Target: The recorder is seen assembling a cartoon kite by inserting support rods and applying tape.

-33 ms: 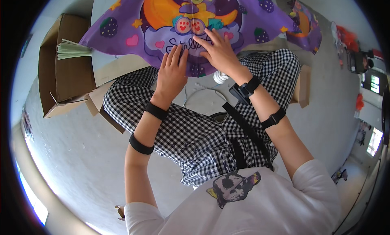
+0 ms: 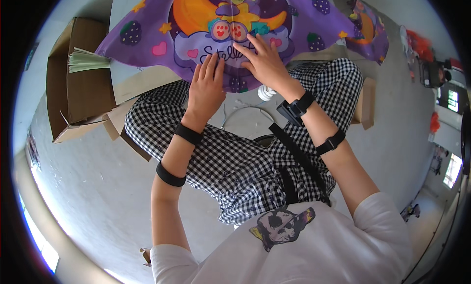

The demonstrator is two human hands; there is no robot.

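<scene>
A purple kite sail (image 2: 147, 43), printed with a yellow moon, a cartoon animal, hearts and berries, lies spread before me with a seam down its middle. My left hand (image 2: 207, 85) rests flat on its near edge, left of the seam, fingers stretched forward. On the other side, my right hand (image 2: 265, 61) has its fingers spread over the print, fingertips close to the seam. Neither hand grips anything. Just below the right hand sits a small white coiled object (image 2: 266, 93), partly hidden by the wrist.
Under the sail is a pale board (image 2: 142, 83) across my knees. An open cardboard box (image 2: 88, 83) stands at the left, beside a bundle of pale green strips (image 2: 89, 60). A second purple printed piece (image 2: 368, 34) hangs at the far right. Another carton (image 2: 364, 105) stands beyond my right knee.
My left hand has shifted very slightly to the left on the sail. The right hand and the sail stay in place.
</scene>
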